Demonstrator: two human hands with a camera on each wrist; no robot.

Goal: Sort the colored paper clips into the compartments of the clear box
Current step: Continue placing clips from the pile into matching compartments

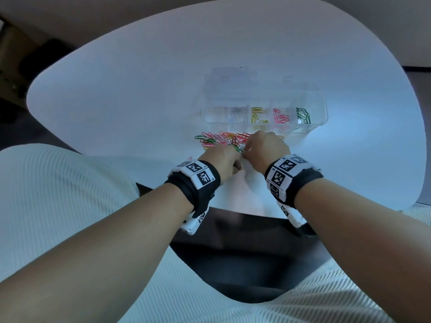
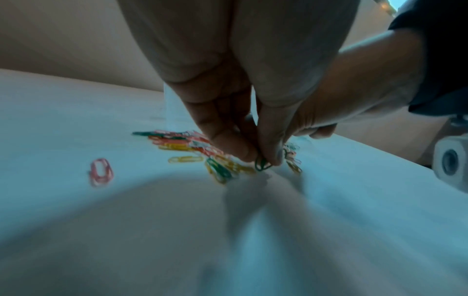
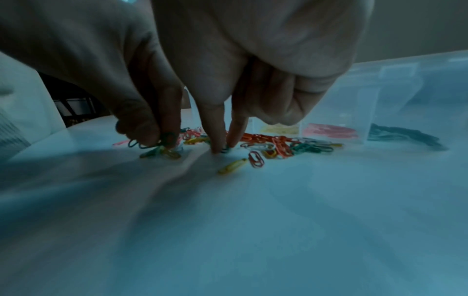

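Note:
A loose pile of coloured paper clips (image 1: 224, 139) lies on the white table in front of the clear box (image 1: 323, 106). Its compartments hold yellow clips (image 1: 256, 114), pink clips (image 1: 281, 118) and green clips (image 1: 303, 115). My left hand (image 1: 224, 157) is at the pile's near edge, thumb and forefinger pinching a green clip (image 2: 262, 165) just above the table. My right hand (image 1: 263, 148) is right beside it, with thumb and forefinger tips (image 3: 217, 147) down on the table around a small green clip (image 3: 225, 149). Its other fingers are curled.
A lone pink clip (image 2: 100, 172) lies apart on the left of the pile. A yellow clip (image 3: 233, 165) and a red clip (image 3: 256, 159) lie nearer to me than the pile. The box's clear lid (image 1: 229, 86) stands open behind it. The table's front edge (image 1: 233, 209) is close.

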